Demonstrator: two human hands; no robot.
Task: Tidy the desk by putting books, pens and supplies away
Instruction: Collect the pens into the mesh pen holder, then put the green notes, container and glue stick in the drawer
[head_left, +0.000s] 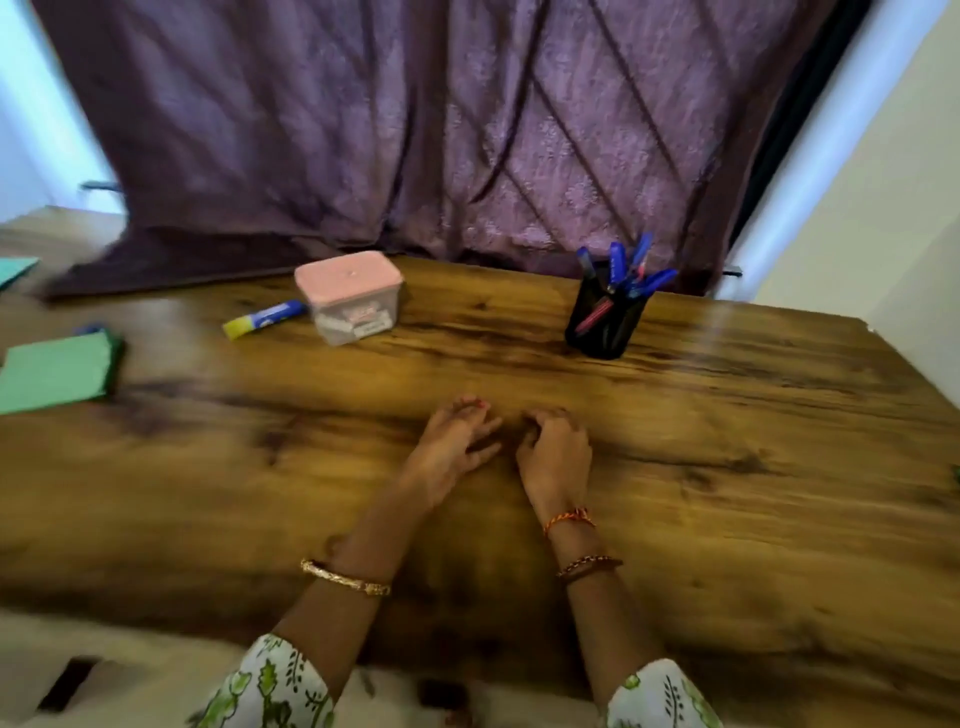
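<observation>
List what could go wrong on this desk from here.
1. The black pen holder is crammed with pens leaning outward; a careless reach past it could tip it.
2. The glue stick lies loose on its side and may roll.
3. The green book sits at the desk's left edge, where a nudge might drop it.

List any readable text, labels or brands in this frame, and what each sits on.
No text here can be read.
Clear box with pink lid: a white label and pinkish print on its front, too blurred to read.
Glue stick: blue and yellow wrapper with some print, too blurred to read.
Pens in the black holder: no legible marking.
Green books: no text visible.
</observation>
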